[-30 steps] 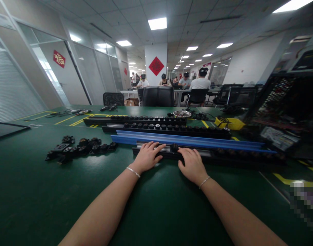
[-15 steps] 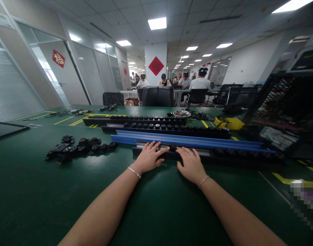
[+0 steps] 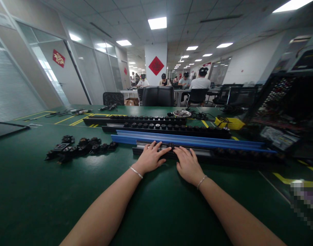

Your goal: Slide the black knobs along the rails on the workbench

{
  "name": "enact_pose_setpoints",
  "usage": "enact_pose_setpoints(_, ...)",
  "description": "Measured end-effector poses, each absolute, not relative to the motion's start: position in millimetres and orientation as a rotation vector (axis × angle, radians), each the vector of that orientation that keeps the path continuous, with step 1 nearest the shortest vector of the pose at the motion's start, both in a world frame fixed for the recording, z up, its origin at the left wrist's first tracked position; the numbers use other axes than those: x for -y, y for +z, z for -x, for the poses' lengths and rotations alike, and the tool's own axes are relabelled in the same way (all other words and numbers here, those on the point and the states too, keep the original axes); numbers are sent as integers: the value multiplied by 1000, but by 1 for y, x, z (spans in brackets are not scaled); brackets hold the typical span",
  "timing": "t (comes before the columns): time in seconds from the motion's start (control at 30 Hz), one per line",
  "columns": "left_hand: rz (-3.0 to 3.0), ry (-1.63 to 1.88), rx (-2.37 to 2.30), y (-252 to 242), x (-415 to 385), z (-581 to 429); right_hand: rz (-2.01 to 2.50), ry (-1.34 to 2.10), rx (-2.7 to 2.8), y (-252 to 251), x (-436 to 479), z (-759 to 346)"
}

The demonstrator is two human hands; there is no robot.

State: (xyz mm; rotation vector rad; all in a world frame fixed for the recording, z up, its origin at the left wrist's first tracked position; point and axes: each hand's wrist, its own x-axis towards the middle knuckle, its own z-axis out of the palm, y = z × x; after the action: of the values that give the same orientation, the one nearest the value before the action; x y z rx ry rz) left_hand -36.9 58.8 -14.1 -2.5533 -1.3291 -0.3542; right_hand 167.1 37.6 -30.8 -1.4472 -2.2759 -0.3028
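A long black rail (image 3: 205,152) with a silvery track along its top lies crosswise in front of me. On its track sits one small black part (image 3: 171,146), between the index fingertips of both hands. My left hand (image 3: 150,158) rests on the rail left of that part, fingers spread, its index tip at the part's side. From the right, my right hand (image 3: 189,164) reaches over the front edge with fingers stretched out, its index tip close to the part. More dark parts (image 3: 248,153) line the rail's right end. Fingers partly hide the rail.
Behind the rail lies a blue rail (image 3: 187,139), then two black rails bearing small parts (image 3: 156,126). Loose black parts (image 3: 81,147) lie left on the green table (image 3: 143,212). A metal bowl (image 3: 182,113) and yellow tray (image 3: 229,123) stand farther back. People sit beyond.
My right hand has moved slightly left, and the small black part has shifted a little left along the rail. My left hand has shifted slightly right.
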Motion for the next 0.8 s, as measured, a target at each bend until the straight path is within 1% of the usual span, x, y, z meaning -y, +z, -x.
enact_pose_setpoints(0.43,2510,-336,1370,-12,-54,21,1426,-304,2313,-32,-39,-168)
enact_pose_setpoints(0.57,2486,-333,1405,-13,-53,17,1407,-271,2259,-30,-39,-166)
enact_pose_setpoints(0.8,2480,-345,1418,-16,-53,14,1504,-260,2112,-28,-43,-167)
